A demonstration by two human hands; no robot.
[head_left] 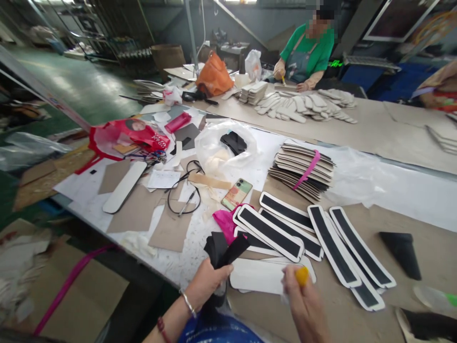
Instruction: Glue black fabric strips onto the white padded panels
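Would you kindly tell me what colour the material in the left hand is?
Black; the material shows best in the head view.

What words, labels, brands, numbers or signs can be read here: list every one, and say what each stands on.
None reads with certainty.
Red bag: pale lettering, slanted and too blurred to read.
Blue garment: pale lettering, too blurred.
White paper: faint marks, too small.
Green lit display in the background: too blurred.
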